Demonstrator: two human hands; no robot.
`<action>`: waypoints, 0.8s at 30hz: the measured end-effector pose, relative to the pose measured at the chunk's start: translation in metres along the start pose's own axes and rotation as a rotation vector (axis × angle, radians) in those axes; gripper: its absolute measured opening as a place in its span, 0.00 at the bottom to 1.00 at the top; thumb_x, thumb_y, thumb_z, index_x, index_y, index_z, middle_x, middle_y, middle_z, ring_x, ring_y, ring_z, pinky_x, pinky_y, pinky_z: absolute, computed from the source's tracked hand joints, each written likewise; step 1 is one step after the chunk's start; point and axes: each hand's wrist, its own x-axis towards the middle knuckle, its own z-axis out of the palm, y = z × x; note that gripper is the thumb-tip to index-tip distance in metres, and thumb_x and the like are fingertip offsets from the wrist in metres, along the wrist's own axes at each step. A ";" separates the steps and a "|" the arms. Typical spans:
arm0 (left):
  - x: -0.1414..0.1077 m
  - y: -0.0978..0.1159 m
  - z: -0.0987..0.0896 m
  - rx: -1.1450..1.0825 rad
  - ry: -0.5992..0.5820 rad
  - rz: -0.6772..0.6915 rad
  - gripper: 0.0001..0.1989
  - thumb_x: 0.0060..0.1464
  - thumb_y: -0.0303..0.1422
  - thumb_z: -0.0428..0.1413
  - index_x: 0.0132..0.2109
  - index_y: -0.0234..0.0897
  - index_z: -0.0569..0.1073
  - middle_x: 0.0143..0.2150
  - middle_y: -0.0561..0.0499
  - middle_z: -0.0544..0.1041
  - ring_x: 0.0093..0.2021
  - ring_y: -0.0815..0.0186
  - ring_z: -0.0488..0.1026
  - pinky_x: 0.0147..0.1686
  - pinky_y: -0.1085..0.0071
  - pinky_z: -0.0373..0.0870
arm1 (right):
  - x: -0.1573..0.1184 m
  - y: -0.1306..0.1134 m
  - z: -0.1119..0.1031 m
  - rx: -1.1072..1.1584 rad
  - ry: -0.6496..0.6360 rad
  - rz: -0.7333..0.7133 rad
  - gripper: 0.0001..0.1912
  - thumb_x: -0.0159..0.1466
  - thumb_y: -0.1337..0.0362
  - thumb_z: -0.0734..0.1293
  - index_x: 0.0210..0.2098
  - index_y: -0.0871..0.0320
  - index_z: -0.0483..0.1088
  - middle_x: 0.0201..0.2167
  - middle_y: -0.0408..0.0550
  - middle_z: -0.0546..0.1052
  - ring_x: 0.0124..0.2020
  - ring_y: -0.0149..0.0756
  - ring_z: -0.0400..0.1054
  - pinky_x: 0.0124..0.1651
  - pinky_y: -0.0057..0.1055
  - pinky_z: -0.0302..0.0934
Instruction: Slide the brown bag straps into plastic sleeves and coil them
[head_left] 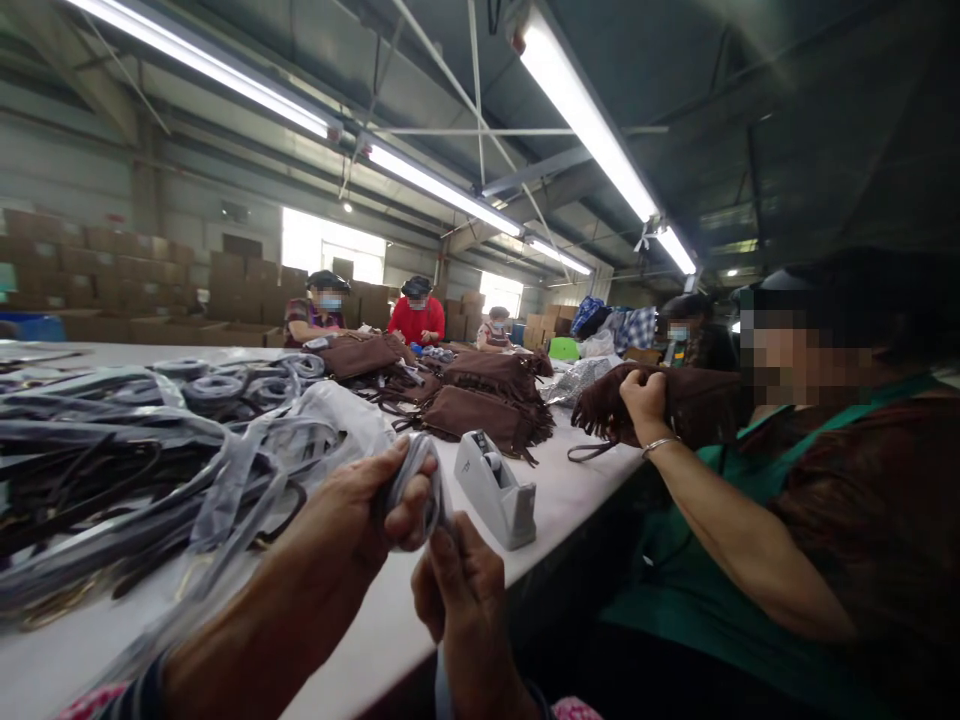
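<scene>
A strap coil (411,470), wrapped in clear plastic, is gripped in my left hand (367,505) between thumb and fingers. My right hand (463,580) is closed on the strap just below the coil, and a strip of it hangs beneath that hand. Just beyond my hands stands a grey tape dispenser (495,490) on the white table (352,630). To the left lies a heap of plastic-sleeved straps (187,460), some coiled and some loose, with dark straps and metal buckles showing among them.
Brown fringed bags (480,415) are piled mid-table. Close on my right, a co-worker in a green apron (697,580) holds another brown fringed bag (690,400). Several other people work around the table's far side. Stacked cartons (112,270) line the back wall.
</scene>
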 end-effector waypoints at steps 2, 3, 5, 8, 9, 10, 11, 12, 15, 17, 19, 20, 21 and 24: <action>0.007 0.009 0.000 -0.076 0.060 0.054 0.16 0.69 0.30 0.48 0.37 0.30 0.77 0.26 0.51 0.73 0.21 0.71 0.68 0.24 0.76 0.71 | -0.006 0.004 0.002 -0.023 -0.045 0.041 0.27 0.66 0.38 0.68 0.37 0.59 0.68 0.15 0.30 0.56 0.15 0.20 0.44 0.18 0.21 0.36; 0.010 0.011 -0.001 -0.089 0.075 0.104 0.14 0.68 0.29 0.48 0.40 0.30 0.78 0.30 0.48 0.78 0.25 0.69 0.73 0.29 0.73 0.75 | -0.009 0.006 0.000 -0.037 -0.076 0.067 0.28 0.66 0.38 0.67 0.38 0.59 0.68 0.14 0.29 0.56 0.14 0.20 0.43 0.17 0.21 0.36; 0.014 0.009 -0.004 -0.018 0.070 0.223 0.11 0.67 0.30 0.53 0.42 0.30 0.79 0.39 0.42 0.82 0.36 0.62 0.81 0.40 0.68 0.79 | -0.014 0.008 -0.007 -0.061 -0.156 0.122 0.29 0.68 0.37 0.65 0.38 0.60 0.69 0.12 0.30 0.58 0.11 0.20 0.44 0.15 0.21 0.37; 0.020 -0.009 -0.019 0.377 0.032 0.400 0.09 0.64 0.36 0.59 0.43 0.34 0.78 0.42 0.43 0.83 0.41 0.57 0.81 0.45 0.67 0.76 | -0.018 -0.001 -0.025 -0.118 -0.274 0.213 0.30 0.69 0.37 0.62 0.39 0.61 0.70 0.11 0.33 0.63 0.08 0.21 0.47 0.12 0.21 0.40; 0.022 -0.017 -0.026 0.547 0.022 0.472 0.08 0.64 0.36 0.60 0.41 0.35 0.77 0.40 0.44 0.83 0.40 0.59 0.80 0.43 0.68 0.74 | -0.017 -0.009 -0.031 -0.148 -0.299 0.243 0.30 0.69 0.37 0.62 0.39 0.62 0.70 0.11 0.34 0.65 0.08 0.22 0.48 0.11 0.21 0.40; 0.024 -0.024 -0.034 0.705 0.003 0.543 0.06 0.64 0.35 0.59 0.39 0.37 0.77 0.37 0.46 0.81 0.37 0.61 0.78 0.41 0.70 0.71 | -0.014 -0.019 -0.038 -0.183 -0.317 0.270 0.29 0.69 0.38 0.63 0.39 0.62 0.71 0.11 0.35 0.65 0.07 0.22 0.49 0.11 0.21 0.39; 0.025 -0.031 -0.043 0.838 -0.035 0.607 0.06 0.64 0.33 0.58 0.37 0.38 0.75 0.34 0.48 0.80 0.34 0.63 0.75 0.38 0.71 0.67 | -0.011 -0.031 -0.045 -0.220 -0.319 0.286 0.28 0.69 0.40 0.64 0.38 0.62 0.71 0.11 0.35 0.66 0.08 0.22 0.49 0.11 0.21 0.38; 0.026 -0.036 -0.051 0.942 -0.094 0.653 0.07 0.65 0.32 0.57 0.36 0.39 0.74 0.33 0.49 0.78 0.31 0.64 0.71 0.36 0.71 0.64 | -0.006 -0.045 -0.051 -0.255 -0.314 0.296 0.25 0.68 0.43 0.67 0.38 0.62 0.71 0.11 0.34 0.65 0.08 0.22 0.48 0.12 0.21 0.38; 0.023 -0.045 -0.067 1.142 -0.256 0.615 0.09 0.67 0.34 0.54 0.36 0.40 0.72 0.32 0.50 0.75 0.28 0.65 0.65 0.33 0.69 0.58 | 0.017 -0.088 -0.067 -0.363 -0.269 0.245 0.23 0.57 0.54 0.79 0.43 0.62 0.73 0.16 0.32 0.66 0.14 0.20 0.49 0.17 0.21 0.39; 0.017 -0.046 -0.069 1.189 -0.305 0.466 0.15 0.69 0.41 0.50 0.35 0.40 0.71 0.30 0.51 0.74 0.29 0.65 0.66 0.34 0.69 0.59 | 0.035 -0.111 -0.075 -0.467 -0.241 0.142 0.24 0.51 0.59 0.81 0.43 0.61 0.75 0.20 0.33 0.67 0.18 0.21 0.53 0.20 0.21 0.42; 0.009 -0.043 -0.066 1.105 -0.343 0.282 0.23 0.70 0.50 0.46 0.33 0.39 0.69 0.28 0.52 0.72 0.28 0.65 0.67 0.32 0.69 0.62 | 0.054 -0.123 -0.082 -0.578 -0.239 0.044 0.17 0.52 0.61 0.81 0.38 0.62 0.78 0.21 0.35 0.68 0.20 0.22 0.54 0.22 0.23 0.44; 0.005 -0.040 -0.063 1.022 -0.371 0.199 0.25 0.69 0.53 0.44 0.33 0.39 0.69 0.28 0.52 0.72 0.28 0.65 0.68 0.31 0.70 0.63 | 0.062 -0.125 -0.085 -0.607 -0.251 0.013 0.14 0.53 0.61 0.80 0.36 0.62 0.79 0.21 0.36 0.69 0.20 0.23 0.54 0.22 0.24 0.45; 0.000 -0.038 -0.061 0.932 -0.398 0.131 0.27 0.68 0.55 0.44 0.34 0.38 0.70 0.28 0.52 0.73 0.28 0.65 0.69 0.30 0.70 0.65 | 0.069 -0.124 -0.089 -0.611 -0.271 -0.006 0.13 0.55 0.60 0.79 0.34 0.62 0.80 0.20 0.37 0.69 0.20 0.23 0.55 0.23 0.24 0.46; -0.011 -0.032 -0.059 0.778 -0.446 -0.013 0.29 0.66 0.58 0.47 0.37 0.36 0.74 0.31 0.51 0.75 0.29 0.65 0.71 0.32 0.71 0.69 | 0.085 -0.112 -0.098 -0.567 -0.362 0.004 0.14 0.57 0.57 0.78 0.35 0.62 0.81 0.22 0.40 0.73 0.22 0.26 0.59 0.26 0.26 0.50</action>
